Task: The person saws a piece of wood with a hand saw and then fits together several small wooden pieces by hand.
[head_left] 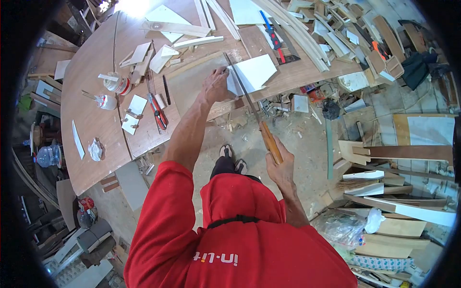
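My right hand point(281, 163) is closed around the wooden handle of a handsaw point(270, 139). The saw's long thin blade reaches up and left over a white board point(252, 74) at the table's front edge. My left hand point(216, 86) presses down beside the blade, on the left part of the board, its fingers bent and close together. Under and left of it lies a flat brownish panel point(189, 89). Pale sawdust shows near the blade's far end.
On the wooden table point(89, 144) are a red-handled tool point(157, 113), glue containers point(115, 84), a blue and red tool point(272, 36), a metal square point(290, 55) and long wood strips point(297, 33). Offcuts point(379, 48) are piled at the right; more boards point(398, 206) stand lower right.
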`<action>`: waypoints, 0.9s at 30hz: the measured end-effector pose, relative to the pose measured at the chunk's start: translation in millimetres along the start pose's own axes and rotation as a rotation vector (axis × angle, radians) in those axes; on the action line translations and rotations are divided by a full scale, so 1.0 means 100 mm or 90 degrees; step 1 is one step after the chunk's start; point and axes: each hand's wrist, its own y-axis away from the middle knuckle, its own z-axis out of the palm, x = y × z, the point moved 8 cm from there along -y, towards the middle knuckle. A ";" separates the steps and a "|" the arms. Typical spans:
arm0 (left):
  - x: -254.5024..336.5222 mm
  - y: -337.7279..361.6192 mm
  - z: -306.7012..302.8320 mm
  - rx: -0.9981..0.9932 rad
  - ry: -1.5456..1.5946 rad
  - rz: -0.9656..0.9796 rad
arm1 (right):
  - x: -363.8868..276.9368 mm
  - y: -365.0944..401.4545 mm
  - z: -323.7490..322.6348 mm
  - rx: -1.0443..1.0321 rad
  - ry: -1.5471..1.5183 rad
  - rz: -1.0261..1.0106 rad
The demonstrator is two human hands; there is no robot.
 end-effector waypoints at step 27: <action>0.09 0.01 -0.03 -0.024 -0.037 -0.047 | -0.06 0.11 -0.21 -0.089 0.020 0.164</action>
